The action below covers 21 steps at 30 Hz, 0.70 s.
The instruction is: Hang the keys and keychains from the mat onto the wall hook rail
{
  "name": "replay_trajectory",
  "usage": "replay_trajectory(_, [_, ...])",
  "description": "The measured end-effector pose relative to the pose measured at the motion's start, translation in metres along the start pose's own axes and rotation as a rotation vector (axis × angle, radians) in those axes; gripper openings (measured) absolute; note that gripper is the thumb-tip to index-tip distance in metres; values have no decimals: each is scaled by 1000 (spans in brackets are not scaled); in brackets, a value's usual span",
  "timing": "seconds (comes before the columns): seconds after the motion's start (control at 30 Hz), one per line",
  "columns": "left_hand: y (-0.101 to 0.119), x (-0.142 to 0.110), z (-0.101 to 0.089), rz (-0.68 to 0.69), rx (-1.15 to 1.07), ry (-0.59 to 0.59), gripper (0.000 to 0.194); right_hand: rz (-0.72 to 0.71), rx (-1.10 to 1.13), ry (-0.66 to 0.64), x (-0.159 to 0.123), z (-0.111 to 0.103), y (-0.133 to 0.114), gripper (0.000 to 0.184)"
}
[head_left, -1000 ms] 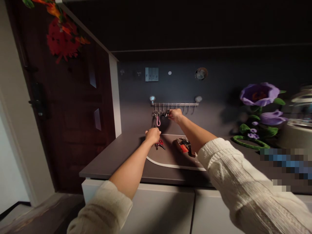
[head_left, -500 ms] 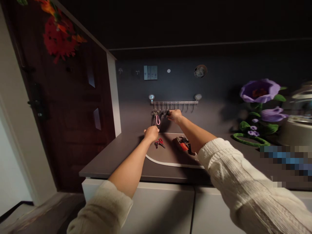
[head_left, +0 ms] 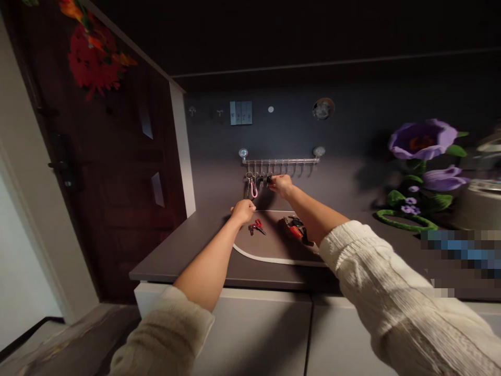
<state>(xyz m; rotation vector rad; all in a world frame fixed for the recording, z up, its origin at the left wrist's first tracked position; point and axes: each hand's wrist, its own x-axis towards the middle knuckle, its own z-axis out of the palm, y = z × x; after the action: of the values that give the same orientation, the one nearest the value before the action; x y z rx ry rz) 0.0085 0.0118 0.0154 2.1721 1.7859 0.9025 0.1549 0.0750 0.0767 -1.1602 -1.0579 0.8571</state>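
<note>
My right hand [head_left: 282, 185] is closed on a small set of dark keys [head_left: 270, 180] just under the hooks of a clear hook rail [head_left: 281, 161]; a ring shows above them at a hook. My left hand [head_left: 243, 211] is curled closed lower down, over the back of the counter, and its fingers hide anything in it. Left of the right hand hang key rings [head_left: 249, 176], one with a pink loop strap [head_left: 254, 189]. Beneath the hands, a red-handled bunch of keys [head_left: 257, 227] rests on a brown mat [head_left: 266, 248]. A darker key bundle with a red piece [head_left: 296, 230] lies beside it.
Purple artificial flowers [head_left: 425, 140] and a pale lamp-like object [head_left: 475, 206] stand at right. A dark door [head_left: 117, 209] with a red flower decoration [head_left: 94, 65] is at left. Switches [head_left: 241, 113] sit above the rail, and a dark cabinet [head_left: 313, 31] overhangs the counter [head_left: 172, 256].
The right hand stays at the same hook, and the dark keys now hang straighter below it. My left hand has barely moved. The camera view has shifted slightly.
</note>
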Motion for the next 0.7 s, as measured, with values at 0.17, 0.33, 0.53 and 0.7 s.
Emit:
replay_trajectory(0.17, [-3,1,0,14,-35,-8,16,28,10,-23,-15,-6,-2,12])
replay_trajectory(0.33, [-8,5,3,58,-81,-17,15,43,31,-83,-33,-14,-1,9])
replay_trajectory(0.53, [-12,6,5,103,-129,-54,15,67,2,-164,-56,-25,10,6])
replay_trajectory(0.7, [-16,8,4,167,-180,-167,13,66,-40,-251,-78,-34,20,5])
